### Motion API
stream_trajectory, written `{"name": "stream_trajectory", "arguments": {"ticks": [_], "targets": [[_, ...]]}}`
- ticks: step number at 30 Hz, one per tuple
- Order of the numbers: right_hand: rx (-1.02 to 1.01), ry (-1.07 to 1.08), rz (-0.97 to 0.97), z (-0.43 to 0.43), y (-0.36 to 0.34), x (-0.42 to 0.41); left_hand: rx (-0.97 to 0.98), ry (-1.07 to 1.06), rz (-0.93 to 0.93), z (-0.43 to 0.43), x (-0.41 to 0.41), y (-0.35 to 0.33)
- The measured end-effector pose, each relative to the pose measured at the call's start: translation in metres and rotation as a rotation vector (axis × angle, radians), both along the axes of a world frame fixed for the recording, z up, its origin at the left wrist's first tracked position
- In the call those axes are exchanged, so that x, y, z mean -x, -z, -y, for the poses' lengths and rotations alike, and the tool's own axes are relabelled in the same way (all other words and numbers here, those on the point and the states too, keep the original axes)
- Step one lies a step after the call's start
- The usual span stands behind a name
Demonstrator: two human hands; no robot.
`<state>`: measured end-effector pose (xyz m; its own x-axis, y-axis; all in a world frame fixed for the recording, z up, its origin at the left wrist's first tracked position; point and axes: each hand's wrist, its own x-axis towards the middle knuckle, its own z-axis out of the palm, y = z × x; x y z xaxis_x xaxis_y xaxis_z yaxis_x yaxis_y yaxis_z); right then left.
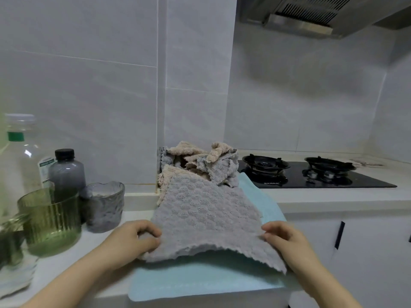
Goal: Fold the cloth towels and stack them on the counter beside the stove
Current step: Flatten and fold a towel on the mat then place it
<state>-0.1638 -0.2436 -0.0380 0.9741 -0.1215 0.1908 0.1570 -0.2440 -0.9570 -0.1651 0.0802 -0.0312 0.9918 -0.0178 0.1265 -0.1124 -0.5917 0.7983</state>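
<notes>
A grey textured towel (204, 214) lies spread over a light blue towel (200, 278) on the white counter (322, 196), its near edge lifted. My left hand (135, 238) pinches the towel's near left corner. My right hand (284, 241) pinches its near right edge. Behind it, against the wall corner, sits a crumpled pile of beige and grey towels (198, 163). The black gas stove (311, 172) lies to the right of the pile.
On the left of the counter stand a green ribbed glass (50, 221), a grey glass cup (103, 205), a dark-capped grey bottle (66, 172) and a clear plastic bottle (19, 156). A range hood (322, 16) hangs over the stove. White cabinet doors (367, 252) lie below right.
</notes>
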Motion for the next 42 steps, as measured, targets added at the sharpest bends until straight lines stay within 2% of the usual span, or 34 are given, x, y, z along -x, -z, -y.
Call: {"name": "stream_trajectory", "arguments": {"ticks": [3,6,9,11,15,19,24,27,29,30,35,37,42], "targets": [[0.243,-0.119,0.001,-0.002,0.003,0.007,-0.24,0.135,0.04,-0.005,0.013,0.004],[0.52,-0.389,0.04,-0.002,0.001,0.018,-0.428,0.254,0.038,-0.008,0.019,0.006],[0.853,-0.475,0.101,-0.004,0.005,0.024,-0.419,0.316,0.096,-0.012,0.021,0.009],[0.941,-0.433,0.166,-0.007,0.008,0.025,-0.376,0.331,0.168,-0.018,0.022,0.012],[0.836,-0.408,0.215,-0.004,0.009,0.024,-0.47,0.307,0.261,-0.02,0.03,0.012],[0.685,-0.41,0.081,0.005,0.002,0.03,-0.631,0.188,0.417,-0.015,0.035,0.015],[0.755,-0.309,0.051,0.011,-0.005,0.041,-0.721,0.121,0.601,-0.021,0.042,0.015],[0.769,-0.245,0.037,0.013,-0.006,0.048,-0.592,0.154,0.46,-0.018,0.053,0.004],[0.753,-0.28,-0.015,0.015,-0.012,0.056,-0.602,0.204,0.385,-0.017,0.061,-0.004],[0.735,-0.309,-0.06,0.016,-0.017,0.06,-0.568,0.228,0.29,-0.017,0.063,-0.009],[0.546,-0.421,-0.234,0.021,-0.045,0.08,-0.267,0.353,-0.024,-0.014,0.07,-0.038],[0.542,-0.385,-0.235,0.023,-0.047,0.076,-0.183,0.325,-0.041,-0.01,0.067,-0.046],[0.464,-0.065,-0.075,0.02,-0.036,0.037,-0.13,0.04,0.17,0.002,0.026,-0.043]]}}
